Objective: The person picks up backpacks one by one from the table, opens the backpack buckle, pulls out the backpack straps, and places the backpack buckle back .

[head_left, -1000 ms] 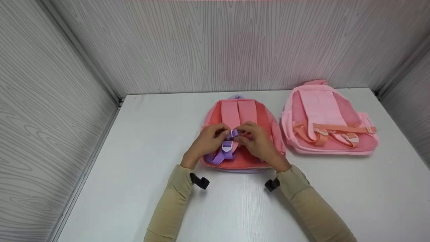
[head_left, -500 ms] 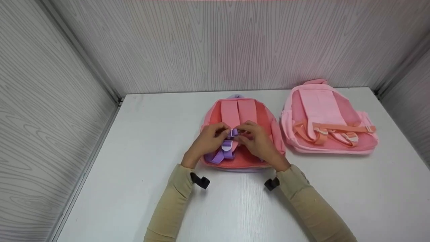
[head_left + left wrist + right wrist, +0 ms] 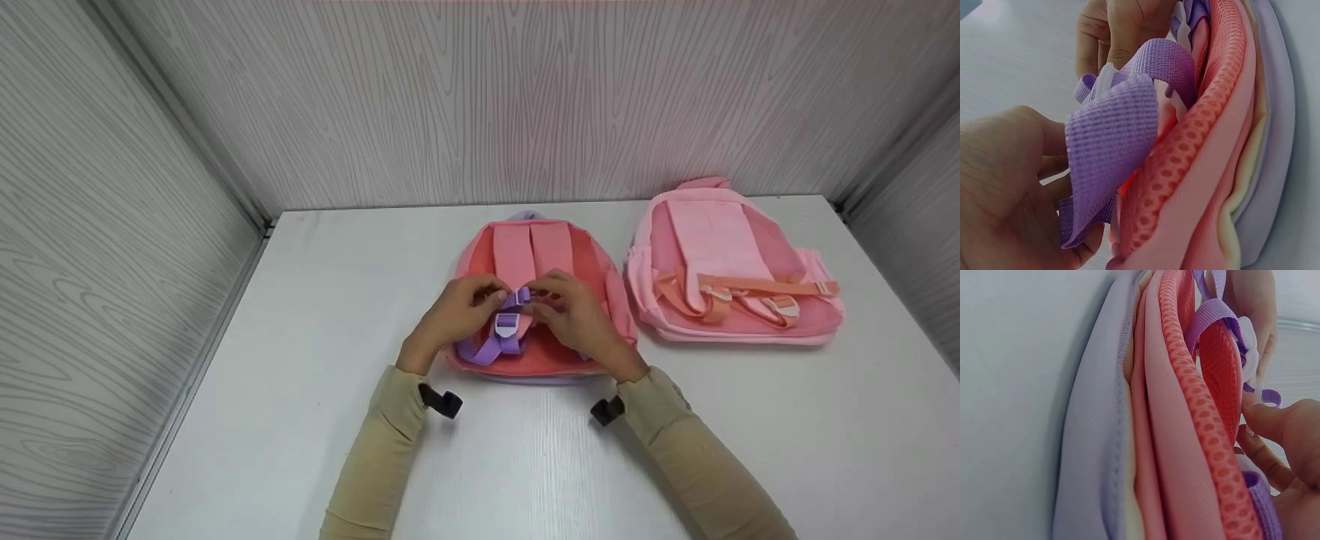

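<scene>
A coral-pink backpack [image 3: 544, 360] lies back side up on the table, its two padded straps [image 3: 513, 251] folded together down the middle. With fingertips and thumb my left hand [image 3: 457, 311] pinches the purple webbing strap [image 3: 510, 301]. Close to its right, my right hand [image 3: 577, 313] pinches the small white buckle through which that webbing runs; the fingers partly cover it. Just below the hands a second white buckle [image 3: 507, 327] rests on the bag with purple webbing looped through it. A wide fold of webbing [image 3: 1112, 152] stands up beside my left hand in the left wrist view.
To the right lies a lighter pink backpack [image 3: 720, 240], also back side up, with orange webbing [image 3: 780, 287] and white buckles across its lower part. A white table [image 3: 517, 465] carries both bags. Grey wood-grain panels [image 3: 450, 105] rise behind and at the sides.
My left hand has shifted slightly left, drawing the purple webbing out, so more of it shows between the hands. The right hand stays in place, and neither bag has moved noticeably.
</scene>
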`<state>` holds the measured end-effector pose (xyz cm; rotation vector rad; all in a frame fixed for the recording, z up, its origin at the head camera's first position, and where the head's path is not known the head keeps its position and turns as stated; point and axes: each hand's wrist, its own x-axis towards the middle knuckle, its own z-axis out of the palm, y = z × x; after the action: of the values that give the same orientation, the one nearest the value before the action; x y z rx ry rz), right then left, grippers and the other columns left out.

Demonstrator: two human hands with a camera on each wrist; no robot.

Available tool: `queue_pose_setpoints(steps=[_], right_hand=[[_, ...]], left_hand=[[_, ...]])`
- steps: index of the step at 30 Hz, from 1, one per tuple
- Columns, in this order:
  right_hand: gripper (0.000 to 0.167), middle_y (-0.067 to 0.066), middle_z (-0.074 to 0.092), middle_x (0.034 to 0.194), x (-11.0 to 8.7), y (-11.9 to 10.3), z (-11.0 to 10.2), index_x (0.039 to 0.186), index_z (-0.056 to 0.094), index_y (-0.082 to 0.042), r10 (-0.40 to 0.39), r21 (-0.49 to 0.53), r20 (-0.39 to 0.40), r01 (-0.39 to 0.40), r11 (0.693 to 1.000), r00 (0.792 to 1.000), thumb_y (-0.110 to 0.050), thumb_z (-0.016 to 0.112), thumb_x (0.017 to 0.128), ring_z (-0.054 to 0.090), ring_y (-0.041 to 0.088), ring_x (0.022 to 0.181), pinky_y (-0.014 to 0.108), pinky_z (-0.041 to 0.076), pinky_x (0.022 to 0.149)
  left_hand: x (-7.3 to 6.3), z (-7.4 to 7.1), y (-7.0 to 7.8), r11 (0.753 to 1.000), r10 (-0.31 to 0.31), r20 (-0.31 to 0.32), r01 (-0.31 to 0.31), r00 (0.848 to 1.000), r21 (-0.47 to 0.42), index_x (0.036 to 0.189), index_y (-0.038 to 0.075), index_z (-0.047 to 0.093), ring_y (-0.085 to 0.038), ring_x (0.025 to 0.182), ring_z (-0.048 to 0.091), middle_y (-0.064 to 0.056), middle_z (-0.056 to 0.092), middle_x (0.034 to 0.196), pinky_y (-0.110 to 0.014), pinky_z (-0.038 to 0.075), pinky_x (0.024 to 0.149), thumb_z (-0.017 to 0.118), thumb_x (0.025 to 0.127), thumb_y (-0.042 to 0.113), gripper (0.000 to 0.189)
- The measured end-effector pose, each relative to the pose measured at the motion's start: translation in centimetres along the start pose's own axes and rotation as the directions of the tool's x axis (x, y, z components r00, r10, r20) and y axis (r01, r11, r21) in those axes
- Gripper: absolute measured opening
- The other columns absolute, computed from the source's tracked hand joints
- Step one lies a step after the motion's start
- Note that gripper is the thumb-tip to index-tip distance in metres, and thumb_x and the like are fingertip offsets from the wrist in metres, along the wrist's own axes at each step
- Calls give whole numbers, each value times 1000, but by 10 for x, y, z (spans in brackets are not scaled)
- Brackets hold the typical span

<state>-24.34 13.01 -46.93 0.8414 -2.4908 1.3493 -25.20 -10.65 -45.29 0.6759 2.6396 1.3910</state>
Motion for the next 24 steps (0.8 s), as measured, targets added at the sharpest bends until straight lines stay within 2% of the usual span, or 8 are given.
queue_pose_setpoints(steps=[13,24], right_hand=[[25,11,72,113,0,0,-1,122,78,-6,-19,-21,0,19,1000,1000,-5,78,97,70,27,106,46,61,98],[27,10,72,112,1,-1,-1,122,78,-7,3,-8,1,-3,1000,1000,-9,80,96,71,26,107,46,60,99]], left_hand=[[2,4,0,999,-7,-11,7,1000,-33,115,13,74,-15,96,60,-1,71,107,-34,51,89,59,110,17,16],[2,7,1,999,2,-27,-3,1000,-47,114,12,75,-15,94,61,-1,72,105,-33,51,87,60,110,15,16]])
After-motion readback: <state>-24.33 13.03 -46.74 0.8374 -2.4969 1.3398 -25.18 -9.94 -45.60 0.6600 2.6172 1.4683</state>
